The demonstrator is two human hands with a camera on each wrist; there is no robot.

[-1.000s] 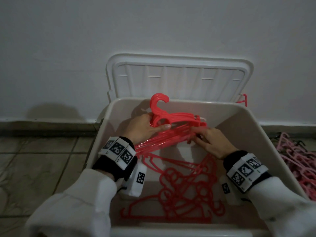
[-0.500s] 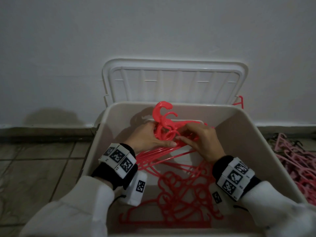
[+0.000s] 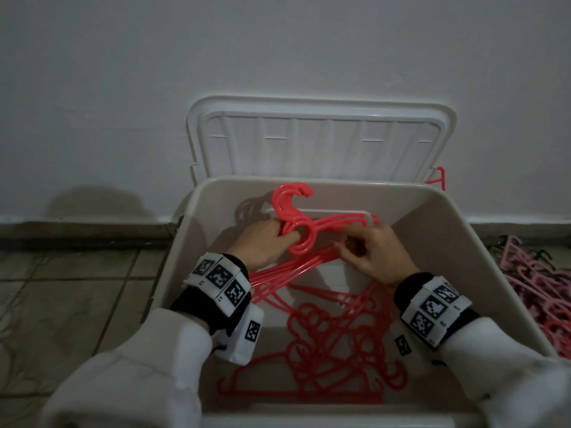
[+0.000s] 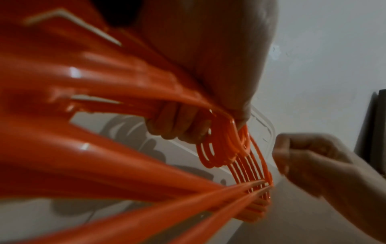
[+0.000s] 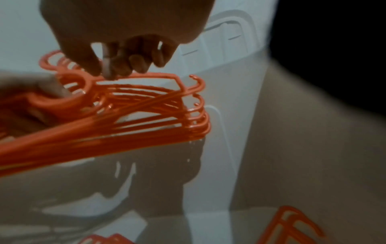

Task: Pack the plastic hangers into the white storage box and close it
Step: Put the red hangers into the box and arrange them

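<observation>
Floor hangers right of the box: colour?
Pale pink floor hangers, seen only in the head view.

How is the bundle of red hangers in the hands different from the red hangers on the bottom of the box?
The held bundle is stacked with hooks aligned, gripped by the left hand above the box floor; the loose hangers lie tangled on the floor of the white box, untouched. Both are red plastic.

Left hand [image 3: 265, 242] fingers curled in a grip, right hand [image 3: 375, 254] pinching beside it, both wrists raised
</observation>
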